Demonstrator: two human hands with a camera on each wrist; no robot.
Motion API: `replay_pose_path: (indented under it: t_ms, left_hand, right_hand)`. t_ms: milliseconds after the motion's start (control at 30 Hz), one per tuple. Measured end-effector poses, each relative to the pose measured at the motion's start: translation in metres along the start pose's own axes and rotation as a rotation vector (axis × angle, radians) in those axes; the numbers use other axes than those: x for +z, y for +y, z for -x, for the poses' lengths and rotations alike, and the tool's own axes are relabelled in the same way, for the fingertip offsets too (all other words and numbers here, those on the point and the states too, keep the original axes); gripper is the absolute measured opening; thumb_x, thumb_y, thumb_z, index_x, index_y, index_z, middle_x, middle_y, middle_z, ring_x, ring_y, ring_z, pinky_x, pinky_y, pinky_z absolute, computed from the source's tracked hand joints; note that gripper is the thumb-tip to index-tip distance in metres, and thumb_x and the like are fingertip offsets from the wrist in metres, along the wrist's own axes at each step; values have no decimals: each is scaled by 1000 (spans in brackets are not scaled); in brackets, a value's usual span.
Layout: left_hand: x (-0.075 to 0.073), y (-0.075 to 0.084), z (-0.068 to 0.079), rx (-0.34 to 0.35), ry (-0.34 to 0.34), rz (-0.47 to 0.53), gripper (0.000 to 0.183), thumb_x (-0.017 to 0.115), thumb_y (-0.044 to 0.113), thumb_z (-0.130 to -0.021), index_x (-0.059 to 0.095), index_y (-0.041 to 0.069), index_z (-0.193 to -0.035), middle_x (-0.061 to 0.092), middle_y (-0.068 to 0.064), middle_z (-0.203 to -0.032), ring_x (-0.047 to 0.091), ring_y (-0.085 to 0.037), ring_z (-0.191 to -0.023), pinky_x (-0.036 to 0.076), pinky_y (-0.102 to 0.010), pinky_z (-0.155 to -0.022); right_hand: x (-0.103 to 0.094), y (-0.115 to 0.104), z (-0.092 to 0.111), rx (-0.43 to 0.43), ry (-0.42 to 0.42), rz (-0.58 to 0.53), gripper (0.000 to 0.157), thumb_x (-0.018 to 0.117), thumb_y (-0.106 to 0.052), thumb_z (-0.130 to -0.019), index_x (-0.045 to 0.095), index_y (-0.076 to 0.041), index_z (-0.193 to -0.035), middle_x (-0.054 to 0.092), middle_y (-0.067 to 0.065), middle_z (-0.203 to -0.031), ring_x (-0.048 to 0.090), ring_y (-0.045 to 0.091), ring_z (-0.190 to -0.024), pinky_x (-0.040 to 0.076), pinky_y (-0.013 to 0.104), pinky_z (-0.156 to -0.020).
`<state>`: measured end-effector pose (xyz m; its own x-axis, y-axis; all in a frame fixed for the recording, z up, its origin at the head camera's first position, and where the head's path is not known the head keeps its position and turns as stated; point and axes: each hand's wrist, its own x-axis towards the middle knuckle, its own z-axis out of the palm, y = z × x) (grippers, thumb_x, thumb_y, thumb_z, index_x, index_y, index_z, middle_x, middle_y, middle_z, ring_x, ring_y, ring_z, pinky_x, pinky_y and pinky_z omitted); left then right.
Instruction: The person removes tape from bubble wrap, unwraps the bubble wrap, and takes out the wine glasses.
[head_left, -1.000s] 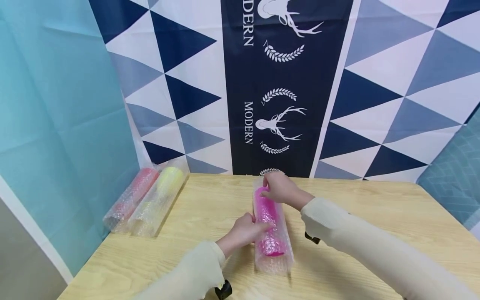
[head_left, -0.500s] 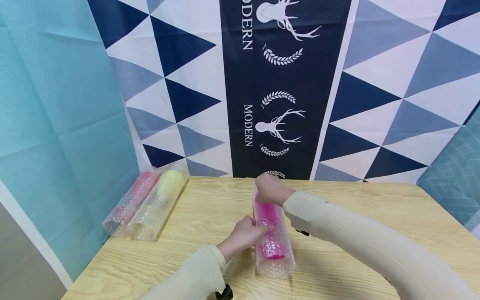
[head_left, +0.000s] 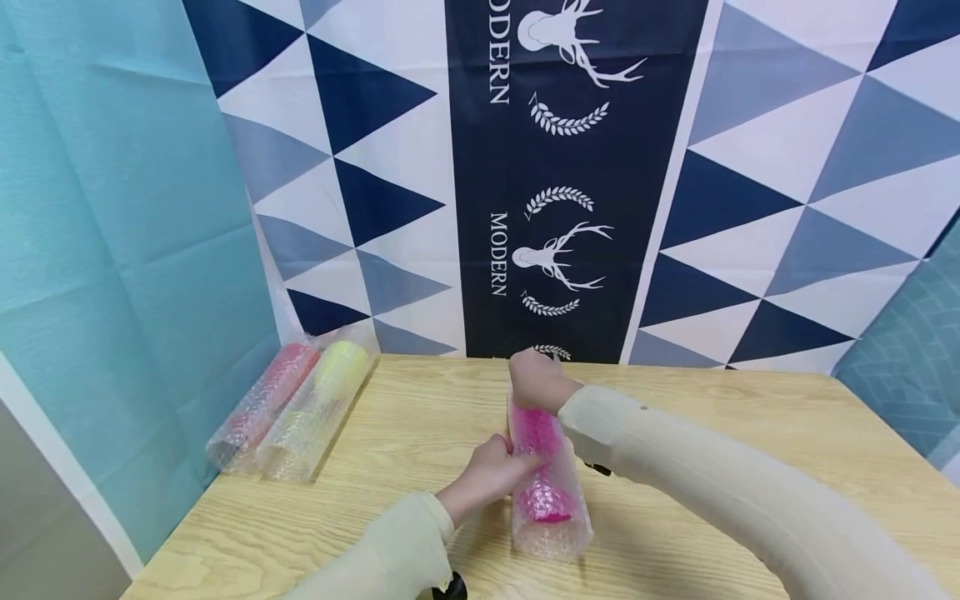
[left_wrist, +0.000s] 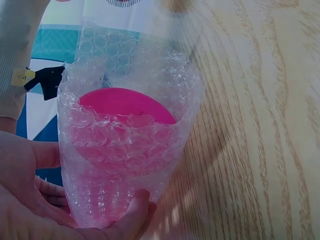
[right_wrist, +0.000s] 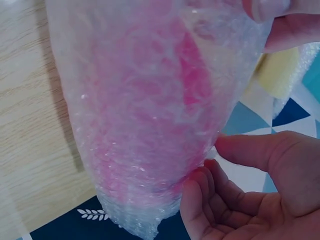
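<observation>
A bright pink, rounded object point(head_left: 542, 504) lies inside a sleeve of clear bubble wrap point(head_left: 551, 546) on the wooden table, in the middle of the head view. My left hand point(head_left: 489, 472) grips the roll from its left side, thumb over the top. In the left wrist view the loose near end of the bubble wrap point(left_wrist: 177, 80) gapes past the pink object point(left_wrist: 125, 102). At the far end my right hand point(head_left: 537, 380) pinches the wrap's edge. The right wrist view shows its thumb and curled fingers point(right_wrist: 200, 195) at that edge, the pink shape blurred behind the bubbles.
At the table's left side lie two more bubble-wrapped rolls, one red point(head_left: 262, 404) and one yellow point(head_left: 322, 408), side by side. A patterned cloth point(head_left: 570, 167) hangs behind the wooden table point(head_left: 712, 433), with a teal cloth point(head_left: 127, 208) on the left.
My right hand has moved left and turned over the far end of the pink roll, covering more of it. The left hand keeps its grip almost unmoved.
</observation>
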<state>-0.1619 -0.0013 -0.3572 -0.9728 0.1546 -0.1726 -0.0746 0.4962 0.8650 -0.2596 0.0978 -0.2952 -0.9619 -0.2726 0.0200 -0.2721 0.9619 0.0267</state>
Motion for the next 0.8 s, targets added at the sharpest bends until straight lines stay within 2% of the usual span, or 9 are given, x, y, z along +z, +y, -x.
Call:
replay_pose_path:
  t_ms: [167, 300, 433, 633, 733, 800]
  left_hand:
    - [2, -3, 0, -7, -5, -10, 44, 67, 40, -81, 52, 3, -99, 56, -7, -87, 53, -18, -78, 45, -30, -68]
    - [3, -5, 0, -4, -8, -10, 44, 67, 39, -81, 52, 1, -98, 56, -9, -86, 54, -19, -79, 46, -32, -69]
    - [3, -6, -1, -4, -13, -9, 45, 68, 41, -81, 51, 2, -97, 56, -8, -85, 53, -19, -78, 45, -31, -68]
    - [1, -4, -4, 10, -13, -6, 45, 67, 42, -82, 52, 2, -97, 55, -8, -84, 52, -19, -77, 44, -31, -66]
    - [0, -3, -4, 22, -14, -7, 44, 67, 40, -81, 52, 2, -96, 54, -8, -83, 52, -19, -76, 43, -31, -66]
    - [1, -3, -4, 26, -20, -6, 44, 67, 40, -81, 52, 2, -96, 54, -8, -83, 52, -19, -76, 43, -31, -65]
  right_hand:
    - [3, 1, 1, 16, 34, -22, 15, 61, -4, -80, 54, -6, -66, 61, 11, -76, 53, 17, -62, 54, 36, -56]
    - [6, 2, 1, 35, 30, -13, 11, 64, -6, -78, 56, -4, -70, 62, 11, -77, 56, 18, -67, 56, 36, -60]
    - [7, 3, 0, 29, 28, 4, 10, 65, -7, -77, 57, -3, -73, 58, 8, -73, 54, 18, -67, 56, 35, -59]
    - [3, 2, -6, 23, 12, -4, 9, 61, -4, -78, 54, -4, -72, 51, 5, -71, 49, 16, -65, 49, 29, -52]
    - [0, 1, -6, 29, -16, -3, 14, 60, -4, -79, 50, -6, -69, 51, 5, -73, 49, 17, -67, 46, 27, -51]
    - [-1, 2, -6, 28, -27, 1, 11, 59, -4, -78, 52, -5, -70, 54, 7, -76, 51, 18, -71, 49, 30, -55]
